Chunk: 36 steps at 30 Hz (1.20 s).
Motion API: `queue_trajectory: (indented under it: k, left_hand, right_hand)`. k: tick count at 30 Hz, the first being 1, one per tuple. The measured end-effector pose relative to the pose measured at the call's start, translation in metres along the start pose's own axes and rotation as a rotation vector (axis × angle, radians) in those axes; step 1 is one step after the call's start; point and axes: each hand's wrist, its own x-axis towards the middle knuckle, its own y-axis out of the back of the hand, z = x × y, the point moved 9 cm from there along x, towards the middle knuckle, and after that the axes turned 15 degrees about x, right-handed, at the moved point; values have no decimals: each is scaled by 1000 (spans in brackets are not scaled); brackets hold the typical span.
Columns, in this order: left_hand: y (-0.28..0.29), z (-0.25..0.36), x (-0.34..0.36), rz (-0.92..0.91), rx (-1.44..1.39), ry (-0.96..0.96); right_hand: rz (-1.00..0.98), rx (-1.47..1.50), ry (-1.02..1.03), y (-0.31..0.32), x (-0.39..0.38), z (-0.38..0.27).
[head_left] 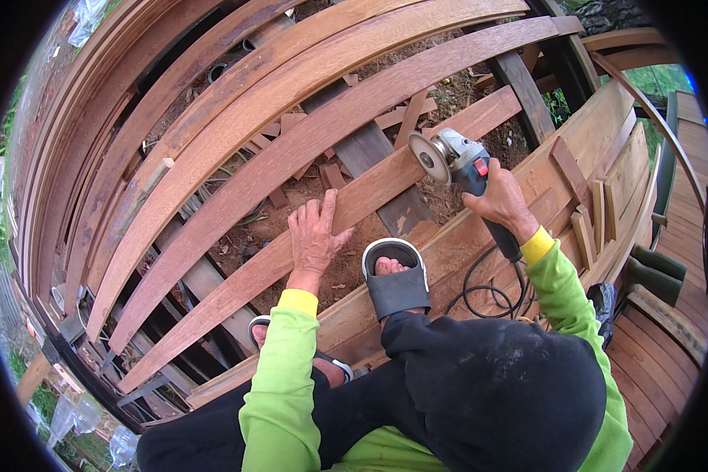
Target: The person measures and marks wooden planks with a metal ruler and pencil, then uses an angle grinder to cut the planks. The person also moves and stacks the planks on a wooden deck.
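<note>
My right hand (503,203) is wrapped round the body of an angle grinder (466,167), blue and silver with a red switch. Its round disc (430,157) sits at the edge of a long reddish-brown plank (374,187), close to or touching it; I cannot tell which. On that same plank, further left, my left hand (313,240) lies with its fingers spread, pressing on the wood. The plank runs slantwise across dark metal beams (405,208). A black power cord (480,295) loops below the grinder.
More long planks (307,145) lie side by side beyond, with gaps between them. Through the gaps show bare soil and wood offcuts (332,175). My sandalled foot (397,275) rests on boards nearby. Short wood pieces (598,212), green boots (654,275) and decking (653,370) are at right.
</note>
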Motion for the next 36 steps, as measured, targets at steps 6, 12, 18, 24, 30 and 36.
queue_trajectory:
  k: [6, 12, 18, 24, 30, 36]
  left_hand:
    - [0, 0, 0, 8, -3, -2]
    - [1, 1, 0, 20, -6, -9]
    - [1, 1, 0, 41, -6, -9]
    - [0, 0, 0, 35, -9, -5]
    - [0, 0, 0, 33, 1, 2]
    - [0, 0, 0, 27, 5, 0]
  right_hand:
    - [1, -9, -5, 0, 0, -2]
    - [-12, -21, -23, 0, 1, -2]
    - [1, -18, 4, 0, 0, -1]
    - [7, -7, 4, -3, 1, 5]
    - [-6, -7, -14, -1, 1, -1]
    - [-8, -11, -11, -2, 1, 2]
